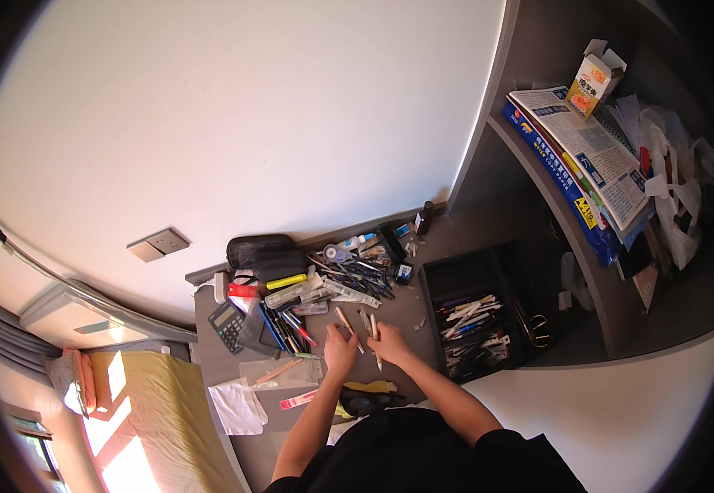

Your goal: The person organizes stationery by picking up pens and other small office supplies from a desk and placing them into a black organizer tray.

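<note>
Over the middle of the desk, my left hand (340, 352) is closed round a light wooden-coloured pen (344, 319), which slants down to the right past the fingers. Close beside it, my right hand (388, 343) pinches slim pale pens (376, 361) whose ends point up and down; their exact number is hard to make out. Beyond both hands lies a heap of dark pens (363, 275). A black divided tray (424, 300) to the right holds many pens (472, 316), with scissors (540, 330) in its right-hand part.
Left on the desk are a calculator (227, 327), a black pencil case (279, 259), a yellow highlighter (286, 282), a clear bag (304, 374) and a white cloth (238, 408). A dark bottle (424, 217) stands at the back. Newspapers (587, 156) and a small box (595, 78) occupy the right shelf.
</note>
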Tool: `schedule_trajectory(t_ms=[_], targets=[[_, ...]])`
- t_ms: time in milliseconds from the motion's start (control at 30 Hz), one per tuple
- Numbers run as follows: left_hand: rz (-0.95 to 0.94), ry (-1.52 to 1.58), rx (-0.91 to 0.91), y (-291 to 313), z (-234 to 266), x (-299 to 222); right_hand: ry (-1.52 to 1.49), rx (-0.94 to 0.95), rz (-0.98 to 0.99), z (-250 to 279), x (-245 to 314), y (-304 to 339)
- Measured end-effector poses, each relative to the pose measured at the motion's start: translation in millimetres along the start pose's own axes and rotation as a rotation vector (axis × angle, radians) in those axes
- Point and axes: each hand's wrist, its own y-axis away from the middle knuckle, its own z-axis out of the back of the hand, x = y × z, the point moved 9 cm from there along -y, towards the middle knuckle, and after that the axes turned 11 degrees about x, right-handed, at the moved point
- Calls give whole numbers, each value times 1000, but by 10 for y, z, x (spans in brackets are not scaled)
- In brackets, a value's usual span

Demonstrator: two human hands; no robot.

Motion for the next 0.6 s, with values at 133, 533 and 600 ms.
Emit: schedule_trajectory(t_ms=[133,533,600], targets=[[130,-149,-11,-24,-7,-174,-340,207,-97,191,199,444],[-154,53,21,40,-183,-263,-882,-455,-133,1318,-602,1470],[-251,147,59,151,-208,-679,-911,-488,-132,1447,-807,1493]])
